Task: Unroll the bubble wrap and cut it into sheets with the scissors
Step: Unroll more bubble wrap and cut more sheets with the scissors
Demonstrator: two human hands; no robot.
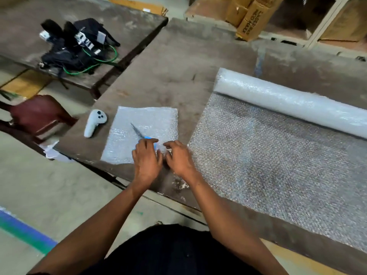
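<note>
**Two hands at a stack of cut bubble wrap, scissors lying on top**

A person stands at a worn brown worktable (178,62), seen from above. Both bare hands meet at the near right corner of a stack of cut sheets (143,124) of bubble wrap, which lies flat on the table near its front edge. The left hand (147,157) rests knuckles-up on the stack, fingers bent downward, its fingertips at the blue handle of the scissors (142,135); whether it grips the handle cannot be told. The scissors lie on the sheets with the closed grey blades pointing away and to the left. The right hand (178,157) sits just beside the left, fingers curled down onto the corner of the sheets; whether it pinches the plastic or only presses it cannot be told.

To the right, well apart from the stack, the bubble wrap roll (288,102) lies across the table, with a long unrolled length (278,165) spread toward the front edge.

Just left of the stack lies a white handheld controller (95,123). A second table (127,20) at the far left bears a black bag (75,46) with green cable looped round it; its contents are hidden. A dark red chair (37,114) stands left of the worktable. Cardboard boxes (250,16) stand at the back, closed as far as shows.
</note>
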